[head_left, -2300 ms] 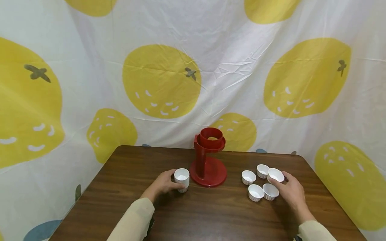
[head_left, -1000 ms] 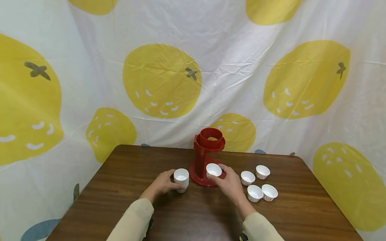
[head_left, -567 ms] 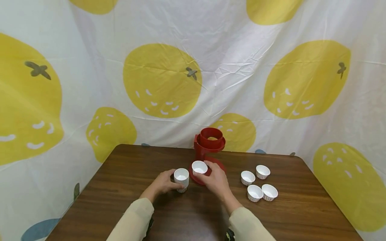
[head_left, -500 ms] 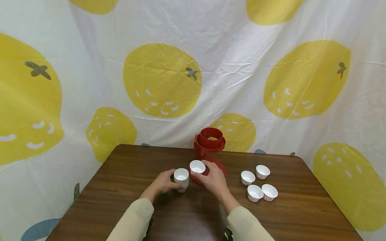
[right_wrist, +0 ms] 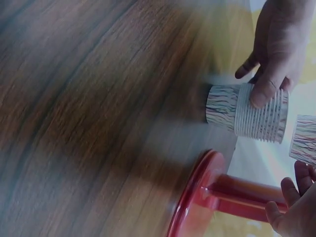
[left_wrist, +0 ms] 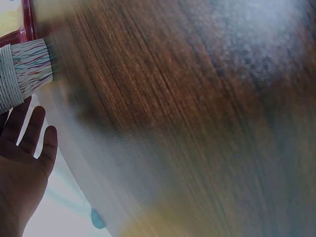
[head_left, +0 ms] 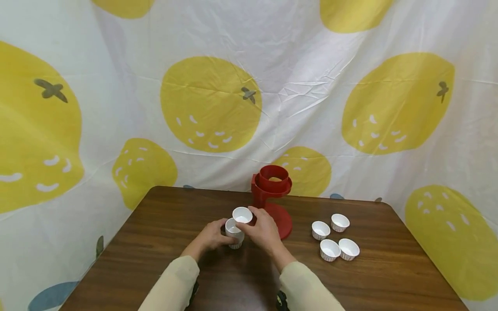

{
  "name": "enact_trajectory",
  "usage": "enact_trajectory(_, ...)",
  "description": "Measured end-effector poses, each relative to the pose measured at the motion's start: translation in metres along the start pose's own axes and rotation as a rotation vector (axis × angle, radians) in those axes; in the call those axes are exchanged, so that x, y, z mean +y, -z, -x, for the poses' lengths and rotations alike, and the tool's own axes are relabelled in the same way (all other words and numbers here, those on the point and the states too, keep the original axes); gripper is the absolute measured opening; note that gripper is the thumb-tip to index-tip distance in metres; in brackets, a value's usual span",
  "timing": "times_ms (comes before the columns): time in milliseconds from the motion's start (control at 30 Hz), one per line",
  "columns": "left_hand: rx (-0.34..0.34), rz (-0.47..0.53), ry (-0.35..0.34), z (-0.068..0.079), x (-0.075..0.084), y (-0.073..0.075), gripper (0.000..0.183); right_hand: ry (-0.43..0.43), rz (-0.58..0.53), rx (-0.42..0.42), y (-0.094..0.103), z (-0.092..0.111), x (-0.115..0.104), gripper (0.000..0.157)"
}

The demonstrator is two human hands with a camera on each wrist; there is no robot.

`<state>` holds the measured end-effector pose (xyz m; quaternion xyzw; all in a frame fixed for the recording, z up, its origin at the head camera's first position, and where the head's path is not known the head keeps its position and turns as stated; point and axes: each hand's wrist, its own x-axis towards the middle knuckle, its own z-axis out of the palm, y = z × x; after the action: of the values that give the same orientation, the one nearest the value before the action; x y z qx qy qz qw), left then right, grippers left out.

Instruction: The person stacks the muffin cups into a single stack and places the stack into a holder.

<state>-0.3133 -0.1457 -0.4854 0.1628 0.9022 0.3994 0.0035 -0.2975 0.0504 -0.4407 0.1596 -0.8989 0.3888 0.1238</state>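
Observation:
My left hand grips a stack of nested white paper baking cups standing on the table, thumb on the near side. In the right wrist view, the stack shows its many rims and a streaky multicoloured pattern, with the left thumb across it. Between the thumb and fingers of my right hand is one single baking cup, held just above the stack and slightly to its right. A gap separates this cup from the stack's top in the right wrist view.
A red stand with a ring-shaped top rises right behind the hands. Several loose baking cups sit upright on the brown wooden table at the right. Behind the table hangs a lemon-print cloth.
My right hand has taken a baking cup from the group at the right and carried it left, past the red stand, to above the stack. The left hand has stayed on the stack.

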Motion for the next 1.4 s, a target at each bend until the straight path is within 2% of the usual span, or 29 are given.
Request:
enact_trajectory(433, -0.02, 0.016, -0.014, -0.002, -0.001, -0.002, 0.057, -0.004, 0.014, -0.05, -0.012, 0.0, -0.004, 0.064)
enact_trajectory(667, -0.018, 0.011, -0.001, -0.002, 0.0, -0.003, 0.057, -0.017, 0.026, -0.104, -0.013, 0.003, 0.0, 0.074)
enact_trajectory(867, -0.01, 0.004, -0.001, -0.002, 0.0, -0.002, 0.051, -0.037, -0.007, -0.087, -0.009, 0.006, 0.002, 0.074)
enact_trajectory(1200, -0.008, 0.016, 0.034, 0.0, -0.001, -0.001, 0.058, -0.024, -0.016, -0.057, -0.003, 0.01, 0.01, 0.07)
enact_trajectory(1400, -0.006, 0.025, 0.032, 0.0, -0.001, -0.001, 0.06, -0.042, -0.014, -0.03, 0.005, 0.015, 0.014, 0.068)
